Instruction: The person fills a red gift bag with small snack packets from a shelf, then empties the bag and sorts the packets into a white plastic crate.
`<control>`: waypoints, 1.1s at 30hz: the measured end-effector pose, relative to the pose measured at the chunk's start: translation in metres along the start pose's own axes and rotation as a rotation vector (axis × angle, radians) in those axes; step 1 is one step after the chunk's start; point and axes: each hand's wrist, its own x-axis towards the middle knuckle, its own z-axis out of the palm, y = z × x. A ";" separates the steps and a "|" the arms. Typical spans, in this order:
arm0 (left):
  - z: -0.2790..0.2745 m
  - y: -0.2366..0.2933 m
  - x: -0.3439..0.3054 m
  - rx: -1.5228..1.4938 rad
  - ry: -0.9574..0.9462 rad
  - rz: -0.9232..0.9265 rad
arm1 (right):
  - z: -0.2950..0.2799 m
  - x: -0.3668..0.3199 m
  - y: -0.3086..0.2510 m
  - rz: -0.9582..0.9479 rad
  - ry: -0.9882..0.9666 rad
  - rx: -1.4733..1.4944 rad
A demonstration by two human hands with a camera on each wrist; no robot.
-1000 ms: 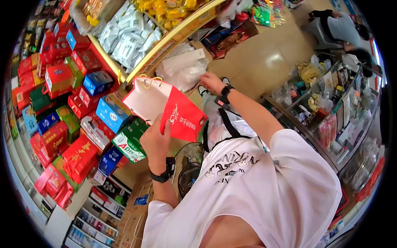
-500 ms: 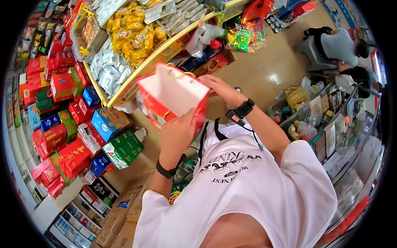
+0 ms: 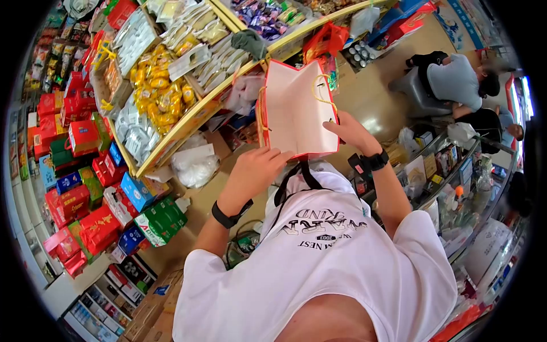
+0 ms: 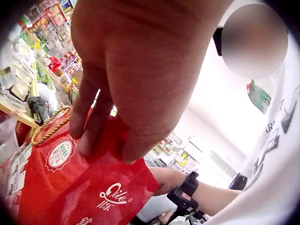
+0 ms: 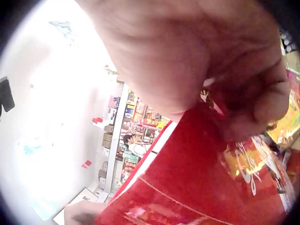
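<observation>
A red paper gift bag (image 3: 294, 111) with a white inside and gold cord handles is held in front of the body, its mouth spread wide toward the head camera. My left hand (image 3: 255, 172) grips the rim at the near left corner. On the near right side, my right hand (image 3: 354, 134) pinches the wall, thumb over the inner face and fingers outside. The left wrist view shows white lettering on the red bag wall (image 4: 75, 187) under the left hand (image 4: 140, 70). In the right wrist view the right hand (image 5: 201, 56) grips the red edge.
A display stand (image 3: 165, 137) with bins of wrapped snacks lies ahead to the left. Stacked red gift boxes (image 3: 102, 228) and a green carton (image 3: 162, 221) fill the left side. At right stands a cluttered glass counter (image 3: 450, 171). A seated person (image 3: 456, 82) is farther back.
The right hand came from near the floor side to the bag and now pinches its wall. The bag swung right and turned its open mouth up. My view shifted rightward along the stand.
</observation>
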 end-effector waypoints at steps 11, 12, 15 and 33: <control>0.019 -0.013 0.186 -0.144 -0.162 0.112 | -0.157 -0.017 -0.008 -0.124 0.604 -0.331; 0.021 -0.021 0.209 -0.157 -0.128 0.106 | -0.179 -0.008 -0.006 -0.096 0.595 -0.326; 0.020 -0.045 0.305 -0.175 0.068 -0.064 | -0.247 0.023 0.008 -0.171 0.553 -0.271; 0.168 -0.192 0.602 0.338 0.277 -0.628 | -0.486 0.085 -0.018 -0.217 0.372 -0.462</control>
